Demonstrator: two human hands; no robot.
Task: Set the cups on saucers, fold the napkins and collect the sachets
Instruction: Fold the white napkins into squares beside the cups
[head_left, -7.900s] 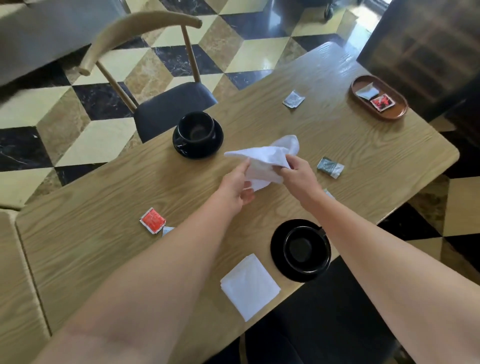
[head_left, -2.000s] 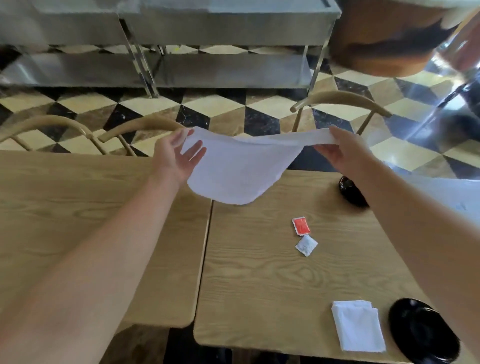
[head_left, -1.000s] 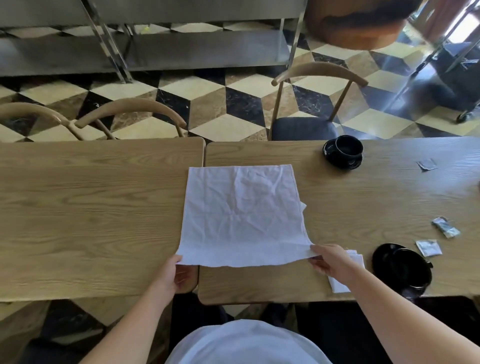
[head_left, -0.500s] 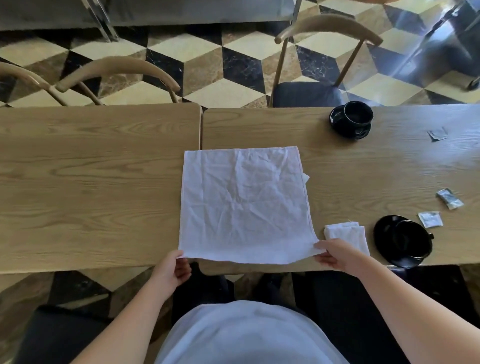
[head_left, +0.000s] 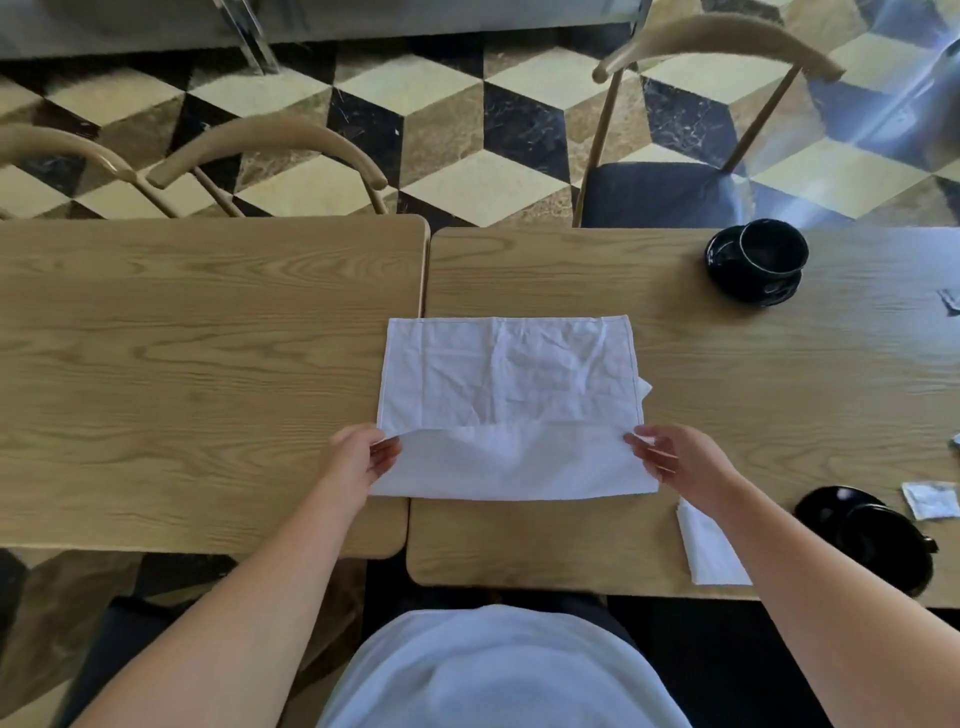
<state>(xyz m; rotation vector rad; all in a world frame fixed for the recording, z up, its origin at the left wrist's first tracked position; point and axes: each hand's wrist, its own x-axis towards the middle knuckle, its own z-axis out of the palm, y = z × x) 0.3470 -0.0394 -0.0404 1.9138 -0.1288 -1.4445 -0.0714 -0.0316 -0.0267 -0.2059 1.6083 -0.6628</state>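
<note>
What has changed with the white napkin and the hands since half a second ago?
The left hand and right hand have lifted the near edge of the napkin and carried it away from the person, starting a fold. The folded napkin and both cups stayed in place.

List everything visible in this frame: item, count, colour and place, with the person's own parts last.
Large white cloth napkin: 1, white, spread across the seam of the two tables, near edge lifted and being folded forward.
Small folded white napkin: 1, white, near table edge, partly under the right forearm.
Black cups on black saucers: 2, black; far right, near right.
Sachets: 3 seen, pale grey or white; one beside the near cup, two cut off at the right edge.
Light wooden tables: 2, oak-coloured, side by side; left, right.
Wooden-backed chairs: 3, far side; one with dark seat.
Left hand: fingers pinching the napkin's left corner.
Right hand: fingers pinching the right corner.
</note>
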